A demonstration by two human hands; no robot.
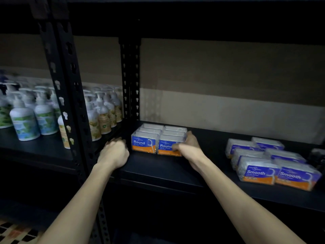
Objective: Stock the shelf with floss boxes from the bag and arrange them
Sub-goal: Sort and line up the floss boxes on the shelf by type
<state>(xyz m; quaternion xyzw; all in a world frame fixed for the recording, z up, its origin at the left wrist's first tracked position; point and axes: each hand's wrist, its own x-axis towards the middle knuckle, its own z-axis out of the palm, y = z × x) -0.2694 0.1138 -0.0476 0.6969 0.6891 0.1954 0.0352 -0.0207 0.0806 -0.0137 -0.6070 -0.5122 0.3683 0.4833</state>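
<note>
Several clear floss boxes with blue-and-orange "Round" labels (143, 144) stand in two rows on the dark shelf (158, 169), near its left post. My right hand (188, 145) grips the front right box of that group, thumb across its label and fingers along its right side. My left hand (114, 152) rests on the shelf just left of the group, fingers loosely curled, holding nothing. A second group of boxes labelled "Smooth" (277, 173) lies farther right on the same shelf. The bag is not in view.
A black perforated upright (130, 81) stands behind the Round boxes, another post (70, 106) closer at the left. Several pump bottles (24, 118) fill the neighbouring shelf at the left. A dark object (318, 157) sits at the far right edge.
</note>
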